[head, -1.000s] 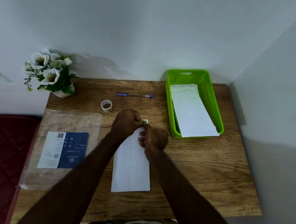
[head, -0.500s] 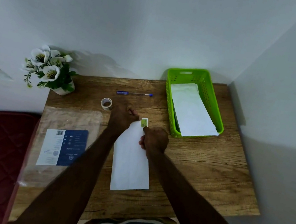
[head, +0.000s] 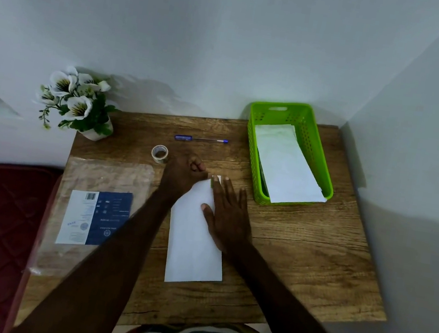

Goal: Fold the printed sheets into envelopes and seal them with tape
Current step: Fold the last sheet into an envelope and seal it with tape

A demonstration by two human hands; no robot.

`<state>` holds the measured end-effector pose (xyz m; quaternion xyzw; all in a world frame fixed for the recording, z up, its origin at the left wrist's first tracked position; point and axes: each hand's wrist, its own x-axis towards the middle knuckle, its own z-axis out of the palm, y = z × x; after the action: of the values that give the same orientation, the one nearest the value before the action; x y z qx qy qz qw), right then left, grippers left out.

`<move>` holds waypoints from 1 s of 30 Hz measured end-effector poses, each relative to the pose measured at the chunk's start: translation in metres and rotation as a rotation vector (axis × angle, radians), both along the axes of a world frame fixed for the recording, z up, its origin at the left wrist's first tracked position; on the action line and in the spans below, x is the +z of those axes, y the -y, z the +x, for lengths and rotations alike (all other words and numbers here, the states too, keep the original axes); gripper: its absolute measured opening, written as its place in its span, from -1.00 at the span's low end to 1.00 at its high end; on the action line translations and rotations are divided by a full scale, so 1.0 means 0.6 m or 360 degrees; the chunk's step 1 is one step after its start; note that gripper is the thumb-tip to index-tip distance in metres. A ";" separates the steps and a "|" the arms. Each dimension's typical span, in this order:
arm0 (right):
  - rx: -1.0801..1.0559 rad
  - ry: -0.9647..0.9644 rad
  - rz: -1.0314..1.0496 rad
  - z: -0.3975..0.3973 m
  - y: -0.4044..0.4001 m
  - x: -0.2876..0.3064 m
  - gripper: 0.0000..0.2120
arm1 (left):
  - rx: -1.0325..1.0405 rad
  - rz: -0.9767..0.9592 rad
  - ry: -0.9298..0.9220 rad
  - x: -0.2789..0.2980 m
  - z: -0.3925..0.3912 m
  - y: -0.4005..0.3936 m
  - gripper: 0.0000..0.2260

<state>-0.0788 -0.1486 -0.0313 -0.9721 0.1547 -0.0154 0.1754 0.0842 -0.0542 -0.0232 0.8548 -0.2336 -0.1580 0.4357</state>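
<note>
While the right hand (head: 226, 216) lay flat, fingers spread, on the folded envelope (head: 193, 242), the left hand (head: 183, 172) rested curled at its top corner beside the tape roll (head: 160, 154).

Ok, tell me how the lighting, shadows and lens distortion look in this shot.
Head view: dim, bluish light; the flower pot throws a soft shadow on the wall behind it; the green basket shadows the right wall; wide-angle bending curves the table edges; the envelope stays readable, no glare.
</note>
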 end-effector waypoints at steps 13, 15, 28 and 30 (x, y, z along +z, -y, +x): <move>0.0053 -0.0180 0.0193 0.002 -0.008 0.012 -0.35 | 0.0001 0.0016 -0.0018 0.002 0.000 -0.001 -0.89; 0.0018 -0.0111 0.0219 0.002 0.002 0.015 -0.38 | 0.0012 0.0009 -0.0018 0.002 -0.002 -0.002 -0.90; -0.0048 -0.0167 0.0095 0.012 0.008 0.017 -0.35 | 0.0031 0.0068 -0.0054 0.008 -0.005 0.000 -0.90; -0.0025 -0.0242 0.0078 0.007 0.001 0.006 -0.31 | 0.0038 0.0066 -0.0045 0.012 -0.008 0.000 -0.90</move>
<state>-0.0746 -0.1490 -0.0277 -0.9647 0.1754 0.0609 0.1869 0.0797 -0.0543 -0.0162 0.8641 -0.2139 -0.1695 0.4229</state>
